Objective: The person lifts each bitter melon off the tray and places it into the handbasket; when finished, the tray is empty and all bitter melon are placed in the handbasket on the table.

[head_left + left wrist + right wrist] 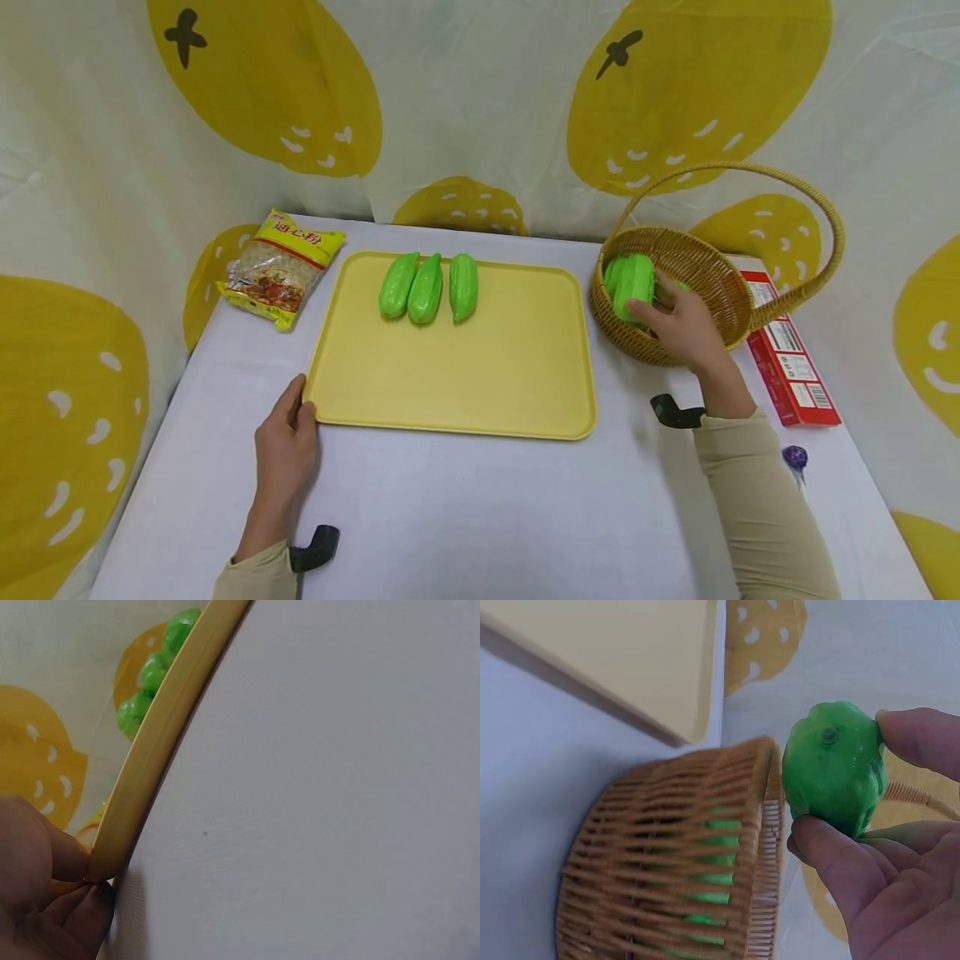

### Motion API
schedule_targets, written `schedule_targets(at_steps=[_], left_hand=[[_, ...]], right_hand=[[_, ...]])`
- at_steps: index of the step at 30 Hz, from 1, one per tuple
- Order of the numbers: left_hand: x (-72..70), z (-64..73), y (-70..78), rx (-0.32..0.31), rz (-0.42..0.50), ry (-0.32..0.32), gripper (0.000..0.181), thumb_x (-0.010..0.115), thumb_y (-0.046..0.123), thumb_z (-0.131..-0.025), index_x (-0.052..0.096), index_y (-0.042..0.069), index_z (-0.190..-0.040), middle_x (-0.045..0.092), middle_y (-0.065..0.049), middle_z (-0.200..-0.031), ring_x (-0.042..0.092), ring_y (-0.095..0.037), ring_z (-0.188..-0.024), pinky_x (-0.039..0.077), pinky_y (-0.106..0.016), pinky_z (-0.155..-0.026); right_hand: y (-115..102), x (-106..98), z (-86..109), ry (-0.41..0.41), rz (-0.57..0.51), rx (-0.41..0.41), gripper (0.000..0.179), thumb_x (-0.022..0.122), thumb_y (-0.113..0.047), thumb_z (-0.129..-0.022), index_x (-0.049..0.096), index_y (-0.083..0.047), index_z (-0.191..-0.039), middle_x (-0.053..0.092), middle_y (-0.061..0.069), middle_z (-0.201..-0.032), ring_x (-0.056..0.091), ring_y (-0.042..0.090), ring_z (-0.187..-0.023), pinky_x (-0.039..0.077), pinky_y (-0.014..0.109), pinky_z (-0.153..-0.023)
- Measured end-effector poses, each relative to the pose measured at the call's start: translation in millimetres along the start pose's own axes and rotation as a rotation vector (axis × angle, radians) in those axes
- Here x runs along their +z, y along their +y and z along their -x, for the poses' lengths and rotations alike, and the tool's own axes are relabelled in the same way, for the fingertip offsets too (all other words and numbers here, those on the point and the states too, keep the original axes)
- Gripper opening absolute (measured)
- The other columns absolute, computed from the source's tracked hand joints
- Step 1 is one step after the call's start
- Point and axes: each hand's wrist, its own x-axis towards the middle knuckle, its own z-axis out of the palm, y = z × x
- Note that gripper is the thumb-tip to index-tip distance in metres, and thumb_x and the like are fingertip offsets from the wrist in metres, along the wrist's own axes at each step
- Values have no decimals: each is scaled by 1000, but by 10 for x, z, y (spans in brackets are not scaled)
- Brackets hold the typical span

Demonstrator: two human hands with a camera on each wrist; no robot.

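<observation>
My right hand (686, 329) grips a green toy bitter melon (832, 769) between thumb and fingers. In the head view this melon overlaps the left side of a round wicker basket (636, 343); the right wrist view shows it above the rim. More green shows inside the basket, partly hidden by the held melon and the hand. At the near left corner of a yellow tray (450, 383), my left hand (287, 446) pinches the edge. Three bitter melons (426, 289) lie side by side along the tray's far edge, left of its middle.
A yellow food packet (279, 271) lies left of the tray. The basket's tall handle (813, 196) arches up and to the right. Beside the basket is a red and white box (791, 367), with a purple wrapped lollipop (795, 457) nearer me. A patterned cloth hangs behind the table.
</observation>
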Motion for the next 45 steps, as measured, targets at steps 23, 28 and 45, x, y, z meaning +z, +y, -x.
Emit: schedule_targets(at_steps=[23,28,45], left_hand=[[18,0,14,-2,-12,3,50,46,5,-106,39,2,-156,44,-18,-159,44,-33,-147,44,-51,-115],[20,-1,12,-21,-19,1,51,45,7,-107,38,4,-157,43,-16,-160,44,-31,-148,44,-51,-116],[13,-5,28,0,-17,11,50,46,5,-106,40,3,-156,44,-18,-159,45,-33,-147,44,-51,-115]], right_hand=[[517,-420,-38,28,39,143,78,55,-44,-103,23,-5,-162,47,28,-152,53,0,-103,41,1,-75],[605,-473,-34,27,95,188,80,53,-48,-103,21,-6,-163,49,28,-150,53,23,-114,41,8,-74],[735,-533,-51,27,122,178,71,52,-39,-105,31,7,-155,51,32,-136,49,40,-115,47,26,-83]])
